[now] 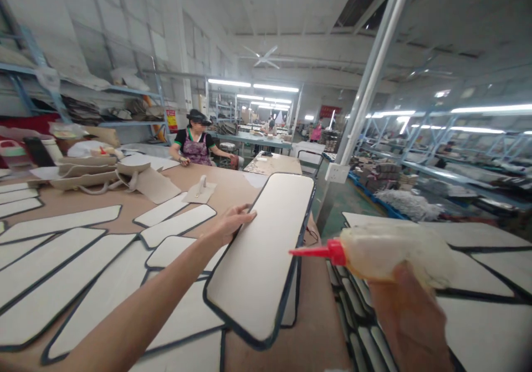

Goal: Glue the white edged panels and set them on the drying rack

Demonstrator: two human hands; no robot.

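— What's the surface like?

— A broad brown worktable (233, 186) running from near left to the far middle, covered on the left with flat white panels edged in dark trim (62, 261), laid side by side and overlapping. More of the same panels lie on a second surface at the right (490, 327), with a stack of them on edge in the gap between.

— And the hands?

— The left hand (230, 223) rests open, fingers spread along the left edge of a long white panel (261, 255) that sits tilted above the others near the middle. The right hand (409, 311), near right, is wrapped around a translucent glue bottle (390, 253); its red nozzle (318, 251) points left, close to the panel's right edge.

— The room?

— A large workshop with white walls, strip lights and a ceiling fan (261, 57). A seated person in a dark hat (195, 144) works at the table's far end. Blue shelving (83, 106) stands far left, long racks (457, 150) stretch along the right, and a slanting white post (369, 83) carries a socket box
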